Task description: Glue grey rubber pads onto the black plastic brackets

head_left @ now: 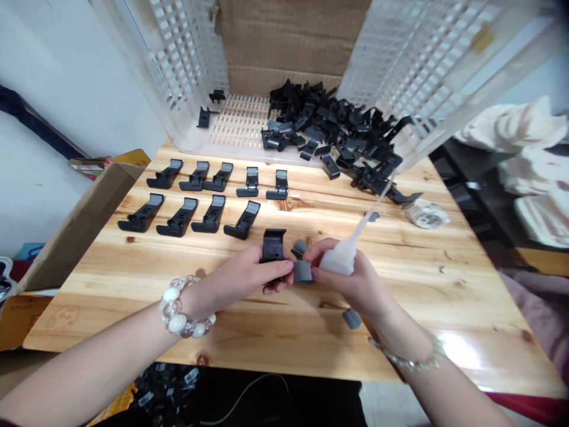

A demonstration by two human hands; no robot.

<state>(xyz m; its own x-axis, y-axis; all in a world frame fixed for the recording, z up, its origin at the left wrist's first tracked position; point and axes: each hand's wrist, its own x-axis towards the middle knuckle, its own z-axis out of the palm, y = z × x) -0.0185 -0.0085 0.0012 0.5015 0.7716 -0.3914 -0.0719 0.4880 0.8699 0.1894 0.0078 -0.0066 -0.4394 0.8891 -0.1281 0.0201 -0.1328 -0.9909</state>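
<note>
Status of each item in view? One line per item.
Left hand: gripping black plastic clip, upright.
Right hand: gripping translucent white squeeze bottle, nozzle pointing away.
Grey rectangular pad: between the hands.
Second grey rectangular pad: lying loose on wooden table.
Nine black plastic clips: laid in two rows.
White perforated plastic crate: holding a heap of black clips.

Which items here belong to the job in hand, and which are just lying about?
Job in hand: left hand holding black plastic clip; right hand holding translucent squeeze bottle; grey pads; rows of black clips; heap of black clips.

Lying about: clear wrapped roll; cardboard box; white cloth.
</note>
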